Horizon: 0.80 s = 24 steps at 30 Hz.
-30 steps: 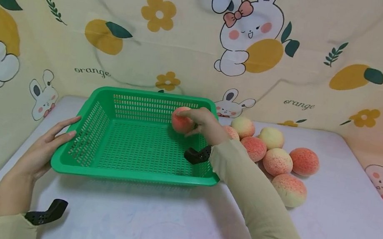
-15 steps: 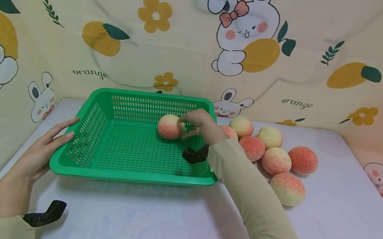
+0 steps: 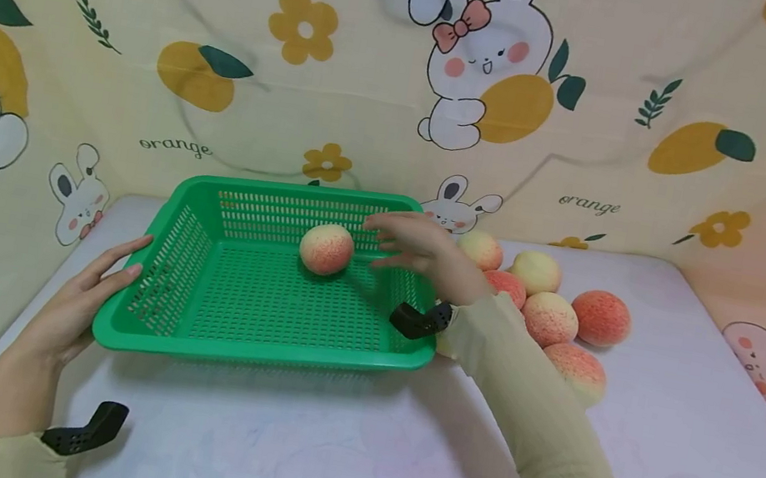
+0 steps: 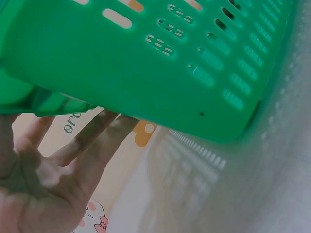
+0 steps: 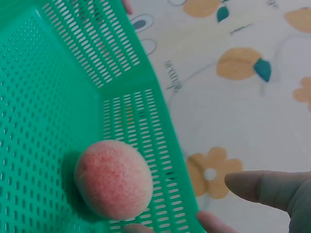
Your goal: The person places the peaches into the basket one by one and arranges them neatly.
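Note:
My left hand (image 3: 62, 312) holds the left rim of a green plastic basket (image 3: 261, 351), with fingertips over its edge. In the left wrist view, the palm and fingers (image 4: 92, 162) lie beside the basket's outer wall (image 4: 97, 68). A yellow-and-red peach (image 3: 326, 250) sits in the basket near its back wall. My right hand (image 3: 430, 251) hovers over the basket's right end, fingers spread and apart from the peach. In the right wrist view, a gap separates the thumb (image 5: 257, 187) from the peach (image 5: 114, 179).
Several more peaches (image 3: 549, 319) lie grouped on the white table (image 3: 672, 423) right of the basket, partly hidden by the right arm. A printed cloth (image 3: 350, 115) with rabbits and flowers hangs behind. Black cameras (image 3: 418, 321) are worn on both wrists.
My right hand has let go of the peach and drawn back to the right. The peach has rolled left along the basket floor. My left hand stays on the rim.

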Each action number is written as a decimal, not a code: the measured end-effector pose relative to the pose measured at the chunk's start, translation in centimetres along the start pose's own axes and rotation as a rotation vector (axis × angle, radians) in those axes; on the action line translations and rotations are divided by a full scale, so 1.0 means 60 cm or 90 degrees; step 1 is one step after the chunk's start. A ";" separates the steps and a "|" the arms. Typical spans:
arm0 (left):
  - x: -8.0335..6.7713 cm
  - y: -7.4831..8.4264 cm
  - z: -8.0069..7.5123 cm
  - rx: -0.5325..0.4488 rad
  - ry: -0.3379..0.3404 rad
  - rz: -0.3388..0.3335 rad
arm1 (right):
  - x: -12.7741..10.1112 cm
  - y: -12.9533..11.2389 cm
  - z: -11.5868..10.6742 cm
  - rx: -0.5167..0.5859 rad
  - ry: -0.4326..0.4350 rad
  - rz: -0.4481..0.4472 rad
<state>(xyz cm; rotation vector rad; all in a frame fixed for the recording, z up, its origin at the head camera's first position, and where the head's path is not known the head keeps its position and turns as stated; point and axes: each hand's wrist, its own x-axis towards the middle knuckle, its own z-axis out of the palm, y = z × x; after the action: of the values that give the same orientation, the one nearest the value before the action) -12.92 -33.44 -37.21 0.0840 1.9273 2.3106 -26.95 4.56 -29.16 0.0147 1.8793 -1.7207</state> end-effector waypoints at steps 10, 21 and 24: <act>-0.003 0.001 0.001 0.002 0.007 -0.011 | -0.036 0.011 -0.028 0.025 -0.067 -0.076; -0.005 -0.001 -0.001 -0.001 0.015 -0.018 | -0.073 0.047 -0.063 0.037 -0.006 -0.120; -0.004 -0.001 -0.001 0.001 0.018 -0.023 | -0.080 0.056 -0.072 0.031 0.025 -0.117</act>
<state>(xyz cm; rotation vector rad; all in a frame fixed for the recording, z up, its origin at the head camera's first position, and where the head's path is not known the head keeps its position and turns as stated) -12.69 -33.52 -37.25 0.0168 1.9272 2.2983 -23.39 10.83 -30.23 -0.1086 1.9179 -1.9016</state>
